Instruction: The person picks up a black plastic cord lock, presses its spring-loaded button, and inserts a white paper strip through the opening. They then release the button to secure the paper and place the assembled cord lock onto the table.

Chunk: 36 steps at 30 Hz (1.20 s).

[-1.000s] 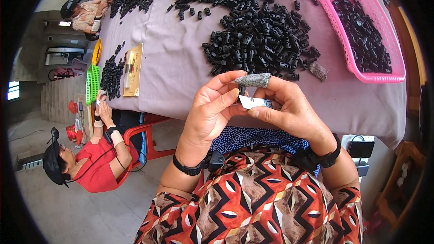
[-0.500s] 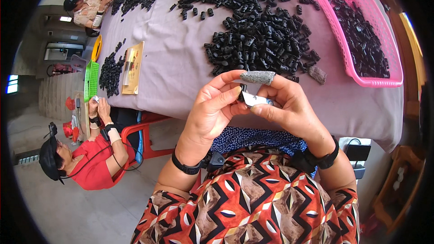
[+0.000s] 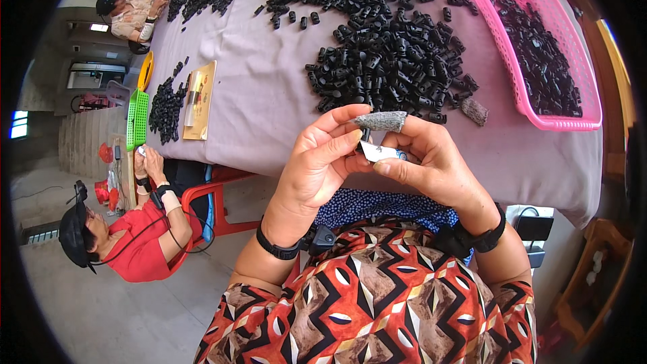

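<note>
My left hand (image 3: 311,158) pinches a small black plastic part (image 3: 365,136) between thumb and fingers, mostly hidden by them. My right hand (image 3: 435,158) holds a short, pale piece with a slanted end and a bit of blue (image 3: 379,153) between thumb and fingers, its tip close against the black part. I cannot tell exactly what this pale piece is. A grey knitted finger sleeve (image 3: 379,120) covers my right index finger, which reaches over the black part. Just beyond my hands lies a large pile of similar black plastic parts (image 3: 387,61) on the cloth-covered table (image 3: 249,94).
A pink basket (image 3: 515,94) of black pieces stands at the right. Another grey knitted sleeve (image 3: 474,112) lies by the pile. At left are a yellow packet (image 3: 202,104), a smaller black pile (image 3: 166,109) and a green basket (image 3: 137,118). Two people work along the left side.
My hands stay nearly in place. The right index finger and the pale piece have shifted slightly against the black part.
</note>
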Each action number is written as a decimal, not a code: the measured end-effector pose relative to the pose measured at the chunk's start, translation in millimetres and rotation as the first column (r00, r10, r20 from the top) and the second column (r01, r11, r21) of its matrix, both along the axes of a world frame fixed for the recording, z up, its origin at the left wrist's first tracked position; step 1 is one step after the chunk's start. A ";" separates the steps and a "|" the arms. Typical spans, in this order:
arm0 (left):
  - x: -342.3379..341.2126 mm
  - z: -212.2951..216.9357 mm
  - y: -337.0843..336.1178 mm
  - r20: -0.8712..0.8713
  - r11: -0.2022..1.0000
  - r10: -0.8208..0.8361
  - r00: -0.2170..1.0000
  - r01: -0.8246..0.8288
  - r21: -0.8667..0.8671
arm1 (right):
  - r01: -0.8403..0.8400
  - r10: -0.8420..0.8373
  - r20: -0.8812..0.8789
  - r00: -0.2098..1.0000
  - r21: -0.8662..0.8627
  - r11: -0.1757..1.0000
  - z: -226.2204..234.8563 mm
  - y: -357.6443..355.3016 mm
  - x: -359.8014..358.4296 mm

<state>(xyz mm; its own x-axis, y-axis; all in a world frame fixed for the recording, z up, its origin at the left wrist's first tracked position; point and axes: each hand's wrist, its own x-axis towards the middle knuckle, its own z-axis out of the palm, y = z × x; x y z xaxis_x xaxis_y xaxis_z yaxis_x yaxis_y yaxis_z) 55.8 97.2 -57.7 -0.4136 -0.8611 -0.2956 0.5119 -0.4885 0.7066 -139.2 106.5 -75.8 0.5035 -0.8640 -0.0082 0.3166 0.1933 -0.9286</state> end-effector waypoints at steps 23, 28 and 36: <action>3.0 -5.4 -0.5 -0.030 1.000 0.004 1.000 -0.004 0.000 | -0.011 0.011 0.001 1.000 0.026 1.000 5.3 0.3 1.1; 2.0 -3.8 0.0 -0.022 1.000 0.012 1.000 -0.011 0.010 | -0.043 0.043 0.010 0.999 0.057 0.997 8.3 -1.0 -1.5; 6.0 -6.7 1.3 -0.031 1.000 -0.020 0.999 0.020 -0.001 | -0.028 0.032 -0.052 0.998 0.061 0.998 10.4 -1.2 0.3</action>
